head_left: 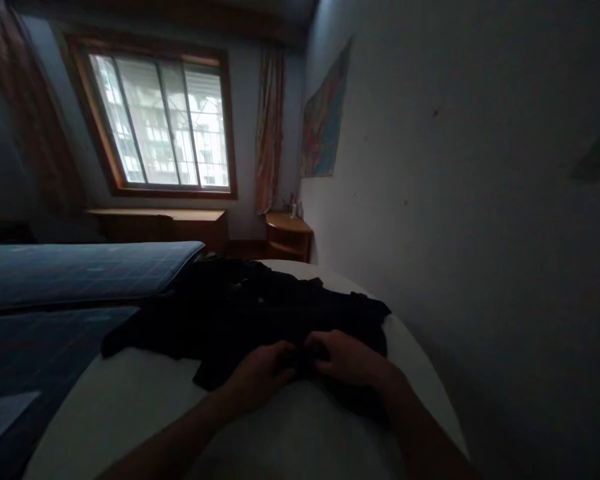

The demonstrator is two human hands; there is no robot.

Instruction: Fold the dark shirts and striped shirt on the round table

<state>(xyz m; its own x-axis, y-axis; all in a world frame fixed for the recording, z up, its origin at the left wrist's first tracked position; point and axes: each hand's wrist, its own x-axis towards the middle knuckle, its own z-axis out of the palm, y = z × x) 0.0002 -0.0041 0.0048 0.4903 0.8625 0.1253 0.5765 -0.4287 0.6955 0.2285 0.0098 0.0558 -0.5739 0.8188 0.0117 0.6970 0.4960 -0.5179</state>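
A dark garment, black or navy, lies spread over a round white table. My left hand pinches its near edge around the middle. Close by on the right, my right hand grips the same edge, its fingers curled toward the left hand. A small bunch of the dark cloth shows between the two hands. Dim light hides the garment's folds and details, so I cannot tell its exact kind. One part of it hangs toward the left over the table's rim.
Left of the table is a bed or padded seat with a blue checked cover, with a white sheet low at the left. A wall rises close on the right. Farther back stand a corner shelf and a wooden desk below a window.
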